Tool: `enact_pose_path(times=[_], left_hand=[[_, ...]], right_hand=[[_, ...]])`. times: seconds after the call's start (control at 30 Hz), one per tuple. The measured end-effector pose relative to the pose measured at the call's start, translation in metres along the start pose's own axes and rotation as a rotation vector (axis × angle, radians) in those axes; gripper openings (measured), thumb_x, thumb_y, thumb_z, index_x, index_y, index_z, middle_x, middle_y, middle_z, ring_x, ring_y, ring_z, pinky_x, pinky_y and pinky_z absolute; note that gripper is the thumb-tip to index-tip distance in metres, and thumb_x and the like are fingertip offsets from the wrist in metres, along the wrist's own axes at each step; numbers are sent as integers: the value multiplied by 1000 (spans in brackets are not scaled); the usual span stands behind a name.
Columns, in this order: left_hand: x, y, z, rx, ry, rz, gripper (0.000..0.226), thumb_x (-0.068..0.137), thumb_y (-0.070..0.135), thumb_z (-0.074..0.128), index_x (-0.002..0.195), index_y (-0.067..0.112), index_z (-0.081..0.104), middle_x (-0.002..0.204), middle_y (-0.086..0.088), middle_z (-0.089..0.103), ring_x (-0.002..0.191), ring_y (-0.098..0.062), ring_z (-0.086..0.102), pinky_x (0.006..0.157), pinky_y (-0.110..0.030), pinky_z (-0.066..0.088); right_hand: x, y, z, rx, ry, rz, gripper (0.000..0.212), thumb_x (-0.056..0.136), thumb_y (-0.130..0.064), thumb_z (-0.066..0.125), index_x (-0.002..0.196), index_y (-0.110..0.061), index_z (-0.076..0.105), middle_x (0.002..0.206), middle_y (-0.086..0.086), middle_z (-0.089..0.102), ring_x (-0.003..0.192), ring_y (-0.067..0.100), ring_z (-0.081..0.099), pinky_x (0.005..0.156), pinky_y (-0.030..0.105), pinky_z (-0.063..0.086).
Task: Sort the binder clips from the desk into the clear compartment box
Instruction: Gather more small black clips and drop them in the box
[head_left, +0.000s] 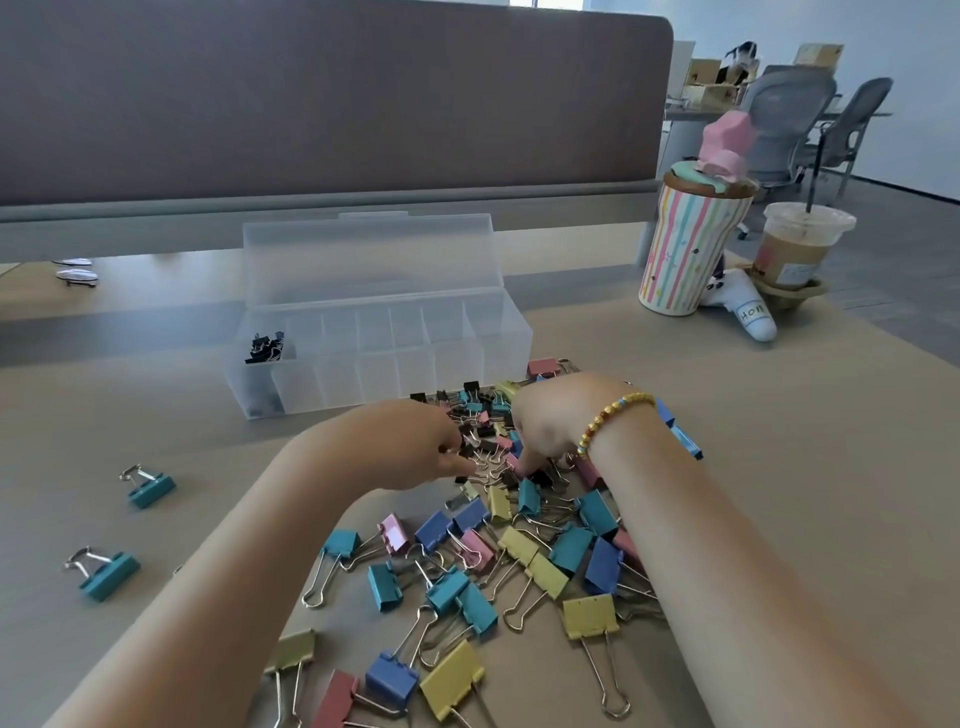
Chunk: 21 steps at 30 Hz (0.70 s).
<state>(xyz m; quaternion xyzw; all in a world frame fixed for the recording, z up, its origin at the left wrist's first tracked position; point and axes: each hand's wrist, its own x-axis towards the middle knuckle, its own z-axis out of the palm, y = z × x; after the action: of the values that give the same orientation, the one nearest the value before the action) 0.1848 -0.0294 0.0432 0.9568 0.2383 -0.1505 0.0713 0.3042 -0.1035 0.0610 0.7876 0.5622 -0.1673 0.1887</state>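
Digging into the binder clips (493, 525) heaped mid-frame before the clear compartment box (374, 332), the left hand (410, 447) and right hand (550, 421) pinch small black ones. Light, stiff, tangle-prone; best lifted by their bodies.

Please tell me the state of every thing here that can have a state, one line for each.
Box: lid open, black clips in the leftmost compartment only.
Clip pile: loose, unsorted on the desk.
Two teal clips: lying apart, left of the pile.
Left hand: fingers in the pile.
Right hand: fingers in the pile.
Iced drink: lidded, partly full.
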Motion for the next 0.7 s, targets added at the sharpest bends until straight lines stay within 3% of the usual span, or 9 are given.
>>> enact_pose_path(times=[0.1, 0.17, 0.23, 0.3, 0.37, 0.47, 0.57, 0.7], left_hand=[[2, 2, -1, -74, 52, -1, 51, 97, 47, 30, 58, 14, 36, 55, 1, 34, 48, -10, 30, 51, -20, 28], [3, 1, -2, -181, 92, 0, 50, 100, 39, 25, 59, 13, 36, 56, 1, 34, 50, -11, 31, 55, -22, 30], [4, -1, -3, -261, 110, -9, 40, 102, 28, 26, 71, 12, 46, 63, 3, 42, 55, -8, 37, 57, -19, 33], [2, -3, -3, -372, 111, -31, 23, 101, 22, 30, 98, 15, 51, 69, 7, 45, 59, -3, 41, 54, -15, 33], [0, -3, -5, -421, 81, 3, 18, 101, 20, 33, 111, 22, 47, 70, 8, 46, 59, -4, 42, 53, -16, 32], [-1, -3, -3, -324, -4, 40, 14, 99, 24, 38, 108, 20, 47, 74, 10, 45, 66, -6, 45, 55, -14, 35], [0, -4, 1, -116, 7, 44, 14, 94, 35, 48, 95, 21, 46, 74, 13, 40, 69, -6, 40, 57, -15, 31], [1, -5, 5, -69, 5, 58, 22, 88, 41, 57, 87, 23, 45, 73, 12, 41, 69, -7, 39, 58, -16, 31]], right_hand=[[1, -3, -1, 37, 33, -16, 40, 91, -33, 58, 117, -2, 57, 96, 8, 60, 78, 17, 47, 65, 24, 42], [3, 0, -1, 56, 43, -11, 28, 90, -34, 59, 93, -6, 60, 74, 2, 50, 63, 14, 43, 54, 20, 35], [2, 7, -2, 62, 65, 9, 33, 89, -35, 59, 70, -10, 50, 68, 0, 44, 59, 12, 41, 53, 20, 35], [-2, 13, -4, 65, 73, -6, 29, 89, -36, 59, 85, -7, 60, 77, 1, 51, 71, 16, 50, 58, 22, 39], [-8, 15, -6, 65, 44, -38, 33, 91, -36, 57, 105, -8, 64, 91, 2, 60, 83, 18, 54, 62, 22, 41], [-11, 9, -7, 11, -9, -75, 35, 92, -35, 55, 116, -11, 62, 105, 2, 61, 91, 17, 54, 69, 24, 42], [-9, 4, -6, -57, -41, -57, 39, 92, -37, 55, 119, -10, 60, 97, 1, 55, 83, 16, 50, 55, 19, 38], [-5, 2, -3, -70, -29, -51, 37, 93, -31, 54, 120, -7, 58, 95, 3, 51, 69, 13, 47, 49, 16, 33]])
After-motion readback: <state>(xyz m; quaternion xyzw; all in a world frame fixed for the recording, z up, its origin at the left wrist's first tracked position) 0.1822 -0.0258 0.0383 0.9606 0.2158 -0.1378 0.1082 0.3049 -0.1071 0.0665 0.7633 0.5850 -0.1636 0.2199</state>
